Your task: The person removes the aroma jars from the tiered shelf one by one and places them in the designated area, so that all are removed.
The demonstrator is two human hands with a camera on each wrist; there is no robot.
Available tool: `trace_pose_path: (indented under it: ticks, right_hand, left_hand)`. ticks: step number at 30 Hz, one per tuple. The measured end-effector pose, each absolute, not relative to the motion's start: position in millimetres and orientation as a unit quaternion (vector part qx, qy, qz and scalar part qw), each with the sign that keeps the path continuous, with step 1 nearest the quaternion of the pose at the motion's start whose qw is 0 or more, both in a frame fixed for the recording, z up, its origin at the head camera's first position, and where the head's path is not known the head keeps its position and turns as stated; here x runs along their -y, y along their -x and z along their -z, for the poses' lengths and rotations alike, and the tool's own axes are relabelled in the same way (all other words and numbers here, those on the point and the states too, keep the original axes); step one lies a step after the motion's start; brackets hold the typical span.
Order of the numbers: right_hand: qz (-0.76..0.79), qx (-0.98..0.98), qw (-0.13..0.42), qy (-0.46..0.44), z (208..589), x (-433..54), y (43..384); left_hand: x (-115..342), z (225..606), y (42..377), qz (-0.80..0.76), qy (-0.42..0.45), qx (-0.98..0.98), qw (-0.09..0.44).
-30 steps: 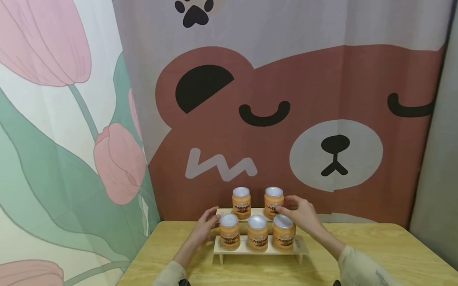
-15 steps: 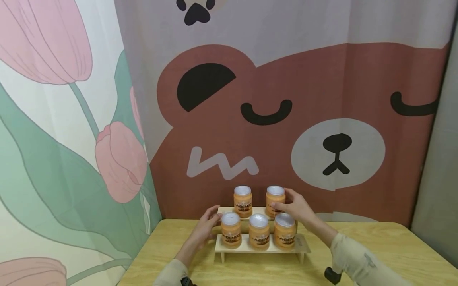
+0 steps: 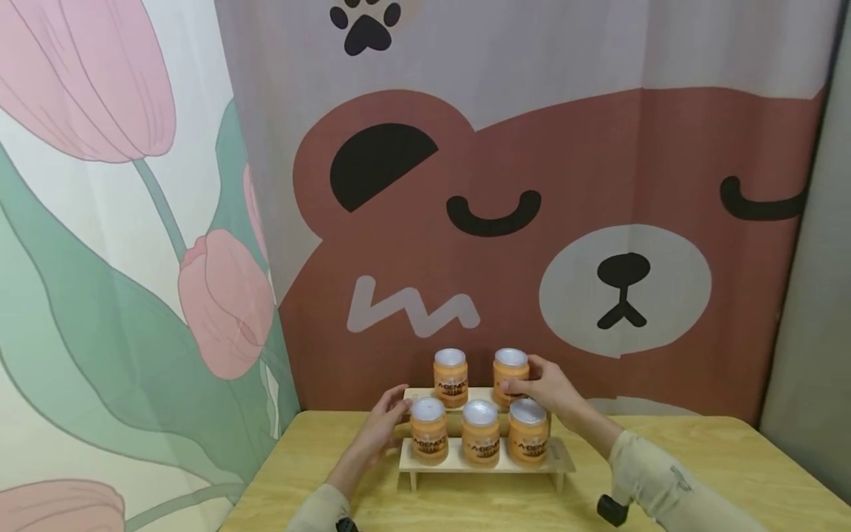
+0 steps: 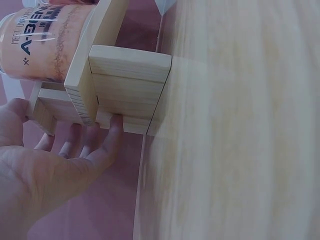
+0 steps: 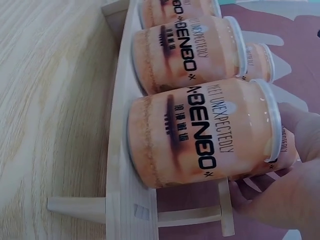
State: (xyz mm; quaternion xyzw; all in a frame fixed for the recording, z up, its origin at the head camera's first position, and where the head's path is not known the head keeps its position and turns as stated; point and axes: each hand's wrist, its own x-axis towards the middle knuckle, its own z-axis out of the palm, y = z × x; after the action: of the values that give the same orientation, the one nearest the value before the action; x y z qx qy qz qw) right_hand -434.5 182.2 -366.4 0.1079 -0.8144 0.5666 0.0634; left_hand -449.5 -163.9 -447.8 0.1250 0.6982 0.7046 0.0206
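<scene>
A two-step wooden display rack [image 3: 557, 459] holds several orange jars with silver lids and dark lettering. My right hand [image 3: 561, 397] grips the jar at the upper step's right end [image 3: 510, 369], thumb across its front and fingers round its right side. In the right wrist view that jar is mostly hidden behind the front right jar [image 5: 205, 135]. My left hand [image 3: 379, 428] holds the rack's left end, with the thumb at the upper step and fingertips [image 4: 116, 122] against the wooden side. Another jar [image 3: 450, 378] stands upright on the upper step, left of the gripped one.
The front left jar [image 3: 428, 432] and front middle jar [image 3: 480, 434] stand upright on the lower step. Under the rack is a light wood-grain table [image 3: 319, 443]. Close behind hangs a curtain [image 3: 399, 355] with a bear print, and a tulip print hangs at left.
My right thumb and fingers have closed further round the upper right jar, and the right forearm has shifted slightly left. The left hand stays at the rack's end.
</scene>
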Motion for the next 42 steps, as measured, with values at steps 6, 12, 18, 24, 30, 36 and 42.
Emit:
trace_pose_path:
  ticks: [6, 12, 18, 24, 30, 36, 42]
  right_hand:
    - [-0.593, 0.796, 0.054, -0.113, 366, -181, 433]
    - [-0.589, 0.798, 0.063, -0.105, 365, -182, 429]
    - [-0.595, 0.793, 0.076, -0.107, 366, -188, 428]
    - [-0.598, 0.790, 0.079, -0.110, 364, -196, 426]
    - [-0.586, 0.799, 0.081, -0.111, 359, -205, 422]
    - [-0.580, 0.804, 0.077, -0.107, 357, -218, 416]
    - [-0.570, 0.808, 0.092, -0.117, 357, -231, 408]
  left_hand:
    - [166, 449, 449, -0.703, -0.127, -0.700, 0.017]
    - [165, 450, 450, -0.704, -0.135, -0.697, 0.021]
    - [162, 454, 451, -0.704, -0.136, -0.697, 0.018]
    - [162, 456, 450, -0.701, -0.133, -0.701, 0.015]
    - [163, 456, 449, -0.704, -0.136, -0.697, 0.008]
    - [165, 456, 449, -0.703, -0.146, -0.696, 0.009]
    - [164, 457, 451, -0.696, -0.135, -0.705, 0.012]
